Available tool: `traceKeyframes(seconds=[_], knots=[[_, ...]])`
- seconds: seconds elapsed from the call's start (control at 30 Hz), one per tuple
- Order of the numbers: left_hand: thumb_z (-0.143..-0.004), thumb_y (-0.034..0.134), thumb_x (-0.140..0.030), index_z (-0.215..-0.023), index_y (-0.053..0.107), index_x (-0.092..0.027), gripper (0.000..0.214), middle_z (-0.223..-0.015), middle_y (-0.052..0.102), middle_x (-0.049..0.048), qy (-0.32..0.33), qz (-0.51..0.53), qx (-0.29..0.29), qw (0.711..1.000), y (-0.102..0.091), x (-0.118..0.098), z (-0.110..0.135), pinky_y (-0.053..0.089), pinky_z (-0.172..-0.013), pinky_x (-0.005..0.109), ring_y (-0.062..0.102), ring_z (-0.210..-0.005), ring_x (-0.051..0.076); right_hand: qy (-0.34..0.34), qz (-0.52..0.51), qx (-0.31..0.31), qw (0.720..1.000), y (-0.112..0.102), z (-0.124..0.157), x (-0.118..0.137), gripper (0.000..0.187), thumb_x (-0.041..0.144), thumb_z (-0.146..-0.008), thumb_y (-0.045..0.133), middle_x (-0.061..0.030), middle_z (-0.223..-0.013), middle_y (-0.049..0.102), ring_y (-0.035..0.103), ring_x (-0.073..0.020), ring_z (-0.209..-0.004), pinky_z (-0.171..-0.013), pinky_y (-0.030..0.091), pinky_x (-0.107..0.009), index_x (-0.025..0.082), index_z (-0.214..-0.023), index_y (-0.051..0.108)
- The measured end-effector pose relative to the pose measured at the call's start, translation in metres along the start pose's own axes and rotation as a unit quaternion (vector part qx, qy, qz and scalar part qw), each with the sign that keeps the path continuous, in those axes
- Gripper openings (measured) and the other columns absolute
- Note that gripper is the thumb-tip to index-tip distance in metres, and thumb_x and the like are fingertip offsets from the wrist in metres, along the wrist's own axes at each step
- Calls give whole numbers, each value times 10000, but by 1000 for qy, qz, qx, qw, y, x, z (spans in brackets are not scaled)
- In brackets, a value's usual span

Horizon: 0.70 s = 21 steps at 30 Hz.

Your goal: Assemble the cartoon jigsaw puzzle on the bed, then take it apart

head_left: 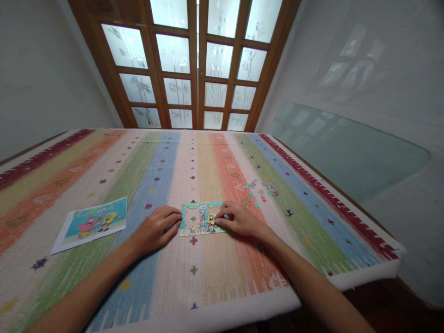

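A partly assembled jigsaw puzzle [203,225] lies flat on the striped tablecloth, with cloth showing through gaps inside its border. Its pieces show cartoon figures, one of them yellow. My left hand [158,227] rests at the puzzle's left edge, fingers curled together and fingertips against the border; whether they grip anything is hidden. Over the right part of the puzzle, my right hand [236,218] has thumb and forefinger pinched together beside the yellow figure. Whatever lies between those fingertips is too small to make out.
Loose puzzle pieces [262,189] are scattered beyond my right hand. To the left lies a printed reference picture [95,221] of the cartoon figures on white paper. The striped tablecloth [208,268] covers the table to its front edge. A glass sheet [342,143] leans at the right wall.
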<state>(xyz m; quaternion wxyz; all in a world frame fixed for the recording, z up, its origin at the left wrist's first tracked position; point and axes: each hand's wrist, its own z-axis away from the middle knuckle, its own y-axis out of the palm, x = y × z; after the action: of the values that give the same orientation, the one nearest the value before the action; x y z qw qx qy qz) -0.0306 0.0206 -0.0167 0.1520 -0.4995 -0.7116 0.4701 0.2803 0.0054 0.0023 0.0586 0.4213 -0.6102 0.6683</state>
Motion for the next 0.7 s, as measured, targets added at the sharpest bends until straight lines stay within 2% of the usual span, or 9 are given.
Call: traceKeyframes(seconds=[0.13, 0.7], knots=[[-1012, 502, -204, -1048, 697, -177, 200, -1019, 698, 98, -1, 0, -1, 1000, 1, 0, 0, 549, -815, 379, 655, -902, 225, -14, 7, 4, 1000, 0, 0, -1, 63, 256, -872, 779, -40, -871, 656, 563, -158, -776, -744, 441, -308, 219, -921, 794], [-1031, 488, -209, -1044, 679, -168, 196, -1019, 697, 99, 7, -10, -3, 1000, 0, 0, 0, 548, -814, 377, 657, -902, 223, -6, 19, 23, 1000, 0, 2, 1, 38, 199, -856, 734, -41, -908, 618, 561, -144, -731, -698, 430, -291, 197, -884, 759]])
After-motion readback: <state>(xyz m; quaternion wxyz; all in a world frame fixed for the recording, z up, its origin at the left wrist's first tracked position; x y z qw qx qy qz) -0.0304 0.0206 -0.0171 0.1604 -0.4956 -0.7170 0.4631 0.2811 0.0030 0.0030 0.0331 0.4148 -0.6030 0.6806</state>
